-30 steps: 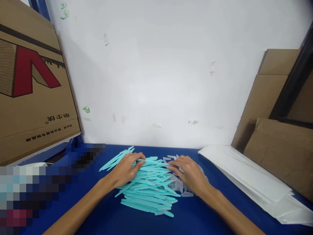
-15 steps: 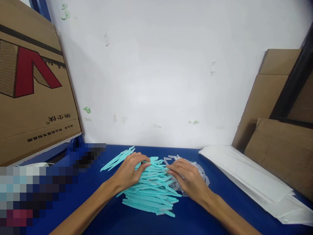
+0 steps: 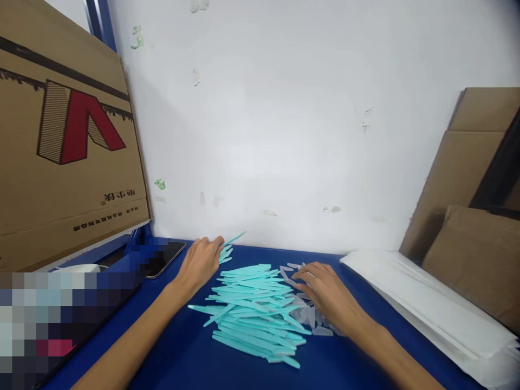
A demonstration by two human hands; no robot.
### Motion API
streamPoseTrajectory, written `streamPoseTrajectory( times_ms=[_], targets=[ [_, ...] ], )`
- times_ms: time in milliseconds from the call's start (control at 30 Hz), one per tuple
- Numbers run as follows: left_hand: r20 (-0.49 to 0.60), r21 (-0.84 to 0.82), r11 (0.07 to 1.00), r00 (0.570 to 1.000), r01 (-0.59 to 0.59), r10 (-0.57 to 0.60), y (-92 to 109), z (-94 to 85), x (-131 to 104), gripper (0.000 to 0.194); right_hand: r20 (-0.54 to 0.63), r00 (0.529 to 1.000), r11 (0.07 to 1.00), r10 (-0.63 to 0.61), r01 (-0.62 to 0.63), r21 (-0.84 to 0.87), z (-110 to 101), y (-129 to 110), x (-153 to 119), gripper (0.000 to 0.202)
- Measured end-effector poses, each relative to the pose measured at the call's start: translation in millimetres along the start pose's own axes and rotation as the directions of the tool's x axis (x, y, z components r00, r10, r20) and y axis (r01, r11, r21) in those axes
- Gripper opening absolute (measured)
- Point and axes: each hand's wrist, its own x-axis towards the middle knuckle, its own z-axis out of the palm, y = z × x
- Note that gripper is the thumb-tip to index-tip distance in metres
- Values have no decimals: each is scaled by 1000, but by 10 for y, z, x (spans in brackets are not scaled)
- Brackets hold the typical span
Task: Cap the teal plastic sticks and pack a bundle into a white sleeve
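My left hand (image 3: 202, 259) is closed around a slim turquoise stick (image 3: 235, 238), whose thin end sticks out up and to the right. It hovers over a small group of turquoise sticks (image 3: 226, 253) at the back, partly covered by the hand. In front lies a big heap of the same tapered sticks (image 3: 255, 303), mostly crosswise. My right hand (image 3: 323, 284) reaches over a pile of small translucent covers (image 3: 307, 315), fingers bent and apart. Its fingertips are beside one clear cover; whether they touch it, I cannot tell.
White sheets or bags (image 3: 430, 303) lie stacked on the right of the blue table (image 3: 325, 368). A phone (image 3: 166, 259) rests at the left, near a blurred patch. Cardboard boxes (image 3: 73, 179) stand on both sides, and a white wall (image 3: 264, 135) closes the back.
My hands have moved apart from above the heap. The left one has carried a turquoise stick back and left; the right one has let go and opened over the clear covers. The view has shifted left.
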Motion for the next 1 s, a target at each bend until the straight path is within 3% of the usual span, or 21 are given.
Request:
streamPoseTrajectory(
  times_ms=[233, 567, 700, 833, 900, 1000],
  targets=[
    [92, 81, 996, 995, 26, -33, -107, 47, -13, 25, 148, 989, 999, 17, -11, -44, 83, 32, -23, 22],
    [107, 79, 996, 994, -27, 19, -133, 160, -32, 27, 131, 991, 994, 10, 5, -112, 137, -6, -12, 15],
    [89, -32, 987, 983, -158, 160, -36, 149, -16, 32, 136, 991, 989, -19, 39, -145, 182, 4, 11, 12],
    [39, -329, 881, 927, -340, 373, 105, 120, -50, 35, 128, 991, 975, -32, 59, -213, 141, 18, 24, 11],
    [15, -450, 819, 913, -358, 407, 155, 134, -78, 34, 115, 993, 966, -37, 65, -250, 89, 9, 27, 11],
    [30, -500, 794, 910, -344, 413, 182, 190, -107, 33, 107, 994, 964, -36, 63, -258, 2, -21, 31, 10]
  ],
)
